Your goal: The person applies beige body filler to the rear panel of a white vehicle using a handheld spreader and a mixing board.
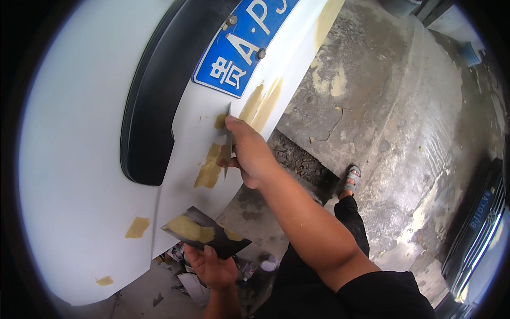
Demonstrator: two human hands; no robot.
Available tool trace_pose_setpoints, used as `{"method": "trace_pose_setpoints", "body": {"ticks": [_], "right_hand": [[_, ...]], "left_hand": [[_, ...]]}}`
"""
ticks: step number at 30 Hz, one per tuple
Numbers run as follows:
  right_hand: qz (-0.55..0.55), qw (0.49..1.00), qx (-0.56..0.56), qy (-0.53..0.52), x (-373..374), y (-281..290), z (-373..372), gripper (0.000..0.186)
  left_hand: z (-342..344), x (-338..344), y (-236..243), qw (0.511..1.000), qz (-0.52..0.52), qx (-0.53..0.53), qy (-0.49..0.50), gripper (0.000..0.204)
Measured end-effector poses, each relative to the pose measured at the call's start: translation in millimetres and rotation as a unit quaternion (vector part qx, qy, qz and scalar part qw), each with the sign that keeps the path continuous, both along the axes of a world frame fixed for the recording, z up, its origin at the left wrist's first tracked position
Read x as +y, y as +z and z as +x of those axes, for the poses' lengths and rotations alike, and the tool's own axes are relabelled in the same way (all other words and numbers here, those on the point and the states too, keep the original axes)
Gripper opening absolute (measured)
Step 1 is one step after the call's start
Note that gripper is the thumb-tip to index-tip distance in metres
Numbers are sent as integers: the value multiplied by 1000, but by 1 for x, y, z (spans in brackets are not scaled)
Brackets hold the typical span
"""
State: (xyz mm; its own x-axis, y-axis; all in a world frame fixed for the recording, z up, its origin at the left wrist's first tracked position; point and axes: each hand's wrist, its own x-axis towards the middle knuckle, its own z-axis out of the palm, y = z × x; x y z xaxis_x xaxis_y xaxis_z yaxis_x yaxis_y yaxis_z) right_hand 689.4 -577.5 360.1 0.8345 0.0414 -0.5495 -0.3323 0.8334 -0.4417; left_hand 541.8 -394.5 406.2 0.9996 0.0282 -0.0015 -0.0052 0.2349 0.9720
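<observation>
My right hand (251, 154) grips a thin metal putty knife (228, 139) and presses its blade against a white car bumper (95, 175), just below a blue licence plate (239, 45). Tan filler patches (208, 171) are smeared on the bumper around the blade. My left hand (211, 268) is lower down and holds a dark flat board (204, 233) carrying a lump of the same tan filler, close under the bumper's lower edge.
A black trim strip (151, 106) curves across the bumper. Stained concrete floor (382, 106) lies to the right. My sandalled foot (349, 179) stands on it. Small cans and scraps (265, 263) lie below. Another dark car's front (478, 234) is at the right edge.
</observation>
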Motion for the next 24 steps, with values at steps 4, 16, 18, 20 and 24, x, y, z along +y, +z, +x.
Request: {"method": "trace_pose_setpoints", "body": {"ticks": [4,16,18,20,24], "right_hand": [[1,998,23,52,1,10,7,45],[-564,795,-210,-74,23,-21,-23,53],[-575,787,-207,-82,29,-26,-17,52],[-560,802,-197,-70,37,-28,-20,52],[-554,808,-191,-58,49,-30,-29,52]], "left_hand": [[0,3,3,1000,-1,14,10,48],[3,-3,4,1000,-1,27,13,52],[1,-4,3,1000,6,30,3,52],[1,-2,1,999,16,28,-3,51],[1,3,-3,999,17,32,6,49]]}}
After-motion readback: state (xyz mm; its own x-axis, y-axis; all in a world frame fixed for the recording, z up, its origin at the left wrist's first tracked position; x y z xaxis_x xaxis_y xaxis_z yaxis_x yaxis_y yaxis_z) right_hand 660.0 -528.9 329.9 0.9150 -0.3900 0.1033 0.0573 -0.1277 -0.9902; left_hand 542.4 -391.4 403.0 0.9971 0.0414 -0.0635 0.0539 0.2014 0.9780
